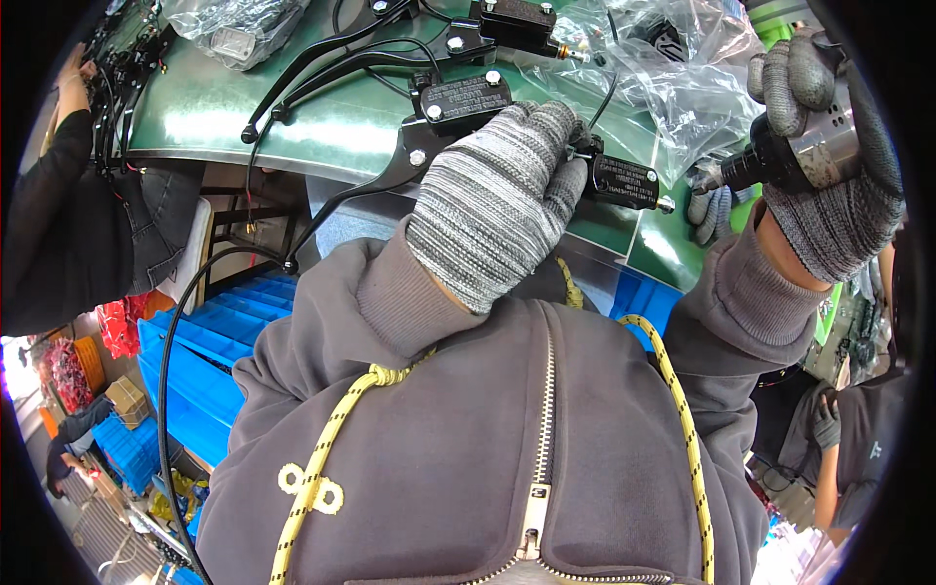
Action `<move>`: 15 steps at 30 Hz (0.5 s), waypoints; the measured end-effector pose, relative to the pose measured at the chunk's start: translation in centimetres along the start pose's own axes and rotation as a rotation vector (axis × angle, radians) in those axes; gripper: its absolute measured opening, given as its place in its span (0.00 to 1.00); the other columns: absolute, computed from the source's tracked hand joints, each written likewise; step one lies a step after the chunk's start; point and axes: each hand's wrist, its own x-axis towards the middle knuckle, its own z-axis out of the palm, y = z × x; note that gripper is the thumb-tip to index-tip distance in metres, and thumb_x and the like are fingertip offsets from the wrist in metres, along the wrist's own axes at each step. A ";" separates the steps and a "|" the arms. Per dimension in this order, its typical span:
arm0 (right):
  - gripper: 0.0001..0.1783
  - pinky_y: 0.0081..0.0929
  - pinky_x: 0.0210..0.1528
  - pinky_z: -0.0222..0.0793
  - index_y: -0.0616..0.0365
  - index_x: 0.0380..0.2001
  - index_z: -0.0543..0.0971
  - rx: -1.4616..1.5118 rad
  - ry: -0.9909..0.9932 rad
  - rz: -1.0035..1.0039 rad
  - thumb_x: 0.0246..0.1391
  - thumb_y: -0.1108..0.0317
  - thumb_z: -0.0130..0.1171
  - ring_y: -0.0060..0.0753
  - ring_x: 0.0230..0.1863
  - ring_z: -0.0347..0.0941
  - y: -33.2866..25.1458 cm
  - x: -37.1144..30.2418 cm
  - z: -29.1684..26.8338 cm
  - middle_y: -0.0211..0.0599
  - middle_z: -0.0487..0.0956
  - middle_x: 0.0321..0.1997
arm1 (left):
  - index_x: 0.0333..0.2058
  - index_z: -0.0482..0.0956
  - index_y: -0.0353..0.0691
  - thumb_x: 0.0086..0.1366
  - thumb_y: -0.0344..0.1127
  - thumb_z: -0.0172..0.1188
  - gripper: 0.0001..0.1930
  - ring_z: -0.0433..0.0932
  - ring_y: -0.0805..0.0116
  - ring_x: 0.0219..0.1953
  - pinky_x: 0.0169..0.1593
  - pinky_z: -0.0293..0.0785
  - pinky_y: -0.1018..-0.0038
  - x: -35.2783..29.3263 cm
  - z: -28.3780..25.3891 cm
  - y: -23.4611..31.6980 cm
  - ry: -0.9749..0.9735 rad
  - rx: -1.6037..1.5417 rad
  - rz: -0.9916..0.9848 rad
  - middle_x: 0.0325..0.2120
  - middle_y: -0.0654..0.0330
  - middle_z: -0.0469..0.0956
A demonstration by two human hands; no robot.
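Note:
My left hand (492,210), in a grey knit glove, is closed around a black brake master cylinder (624,183) with a metal fitting at its right end. Its middle is hidden under my palm. Just left of that hand lies a second cylinder's reservoir (466,103), by a black brake lever (366,185) that slants down toward my sleeve; I cannot tell how far the parts join under the glove. Raised at the right, my right hand (829,185) grips a power screwdriver (824,146) with a silver body and black nose. Its bit points left, apart from the held cylinder.
More brake levers (336,44) lie across the green table (195,107). Clear plastic bags (682,93) cover its far right. Grey glove fingers (710,213) show below the screwdriver. Blue crates (195,380) stand below left. Co-workers (68,214) are at both sides.

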 end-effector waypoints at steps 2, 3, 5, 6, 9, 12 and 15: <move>0.25 0.42 0.37 0.79 0.73 0.51 0.75 -0.003 -0.002 -0.003 0.57 0.62 0.55 0.44 0.36 0.76 0.1 0.0 0.0 0.54 0.76 0.43 | 0.46 0.79 0.35 0.63 0.32 0.68 0.15 0.84 0.64 0.37 0.41 0.81 0.72 0.1 -0.1 -0.1 -0.014 0.015 0.009 0.34 0.54 0.82; 0.25 0.42 0.37 0.79 0.73 0.51 0.75 -0.005 -0.004 -0.003 0.57 0.62 0.55 0.44 0.35 0.76 0.1 0.0 0.1 0.54 0.76 0.43 | 0.46 0.79 0.35 0.63 0.32 0.68 0.15 0.84 0.64 0.37 0.41 0.81 0.72 0.1 -0.1 -0.1 -0.015 0.016 0.009 0.34 0.54 0.82; 0.25 0.42 0.37 0.79 0.73 0.51 0.75 -0.006 -0.001 -0.006 0.57 0.62 0.55 0.44 0.35 0.76 0.1 -0.1 0.1 0.54 0.76 0.43 | 0.44 0.79 0.35 0.64 0.33 0.66 0.12 0.84 0.64 0.37 0.41 0.81 0.72 0.1 -0.1 -0.1 -0.058 0.018 -0.005 0.35 0.54 0.82; 0.25 0.42 0.37 0.79 0.73 0.51 0.75 -0.008 0.000 -0.009 0.57 0.62 0.55 0.44 0.35 0.76 0.1 -0.1 0.1 0.53 0.76 0.43 | 0.44 0.79 0.35 0.64 0.33 0.66 0.12 0.84 0.64 0.37 0.41 0.81 0.72 0.2 -0.1 -0.1 -0.060 0.018 -0.004 0.35 0.54 0.82; 0.25 0.42 0.37 0.79 0.72 0.52 0.75 -0.010 -0.001 -0.012 0.57 0.62 0.55 0.44 0.35 0.76 0.1 -0.2 0.2 0.53 0.76 0.43 | 0.43 0.79 0.36 0.65 0.33 0.65 0.10 0.83 0.66 0.35 0.39 0.81 0.73 0.2 -0.2 -0.1 -0.088 -0.023 -0.021 0.34 0.55 0.82; 0.25 0.42 0.37 0.79 0.72 0.52 0.75 -0.014 0.002 -0.011 0.58 0.61 0.55 0.44 0.35 0.76 0.1 -0.3 0.3 0.53 0.76 0.43 | 0.42 0.79 0.36 0.65 0.31 0.65 0.09 0.83 0.69 0.34 0.37 0.81 0.75 0.2 -0.5 0.4 -0.111 -0.046 -0.041 0.34 0.57 0.82; 0.25 0.41 0.37 0.79 0.72 0.52 0.75 -0.016 0.005 -0.015 0.58 0.61 0.55 0.44 0.35 0.76 0.1 -0.5 0.4 0.53 0.76 0.43 | 0.41 0.79 0.37 0.63 0.28 0.67 0.09 0.82 0.73 0.33 0.36 0.80 0.76 0.1 -1.4 1.3 -0.109 -0.071 -0.023 0.34 0.59 0.82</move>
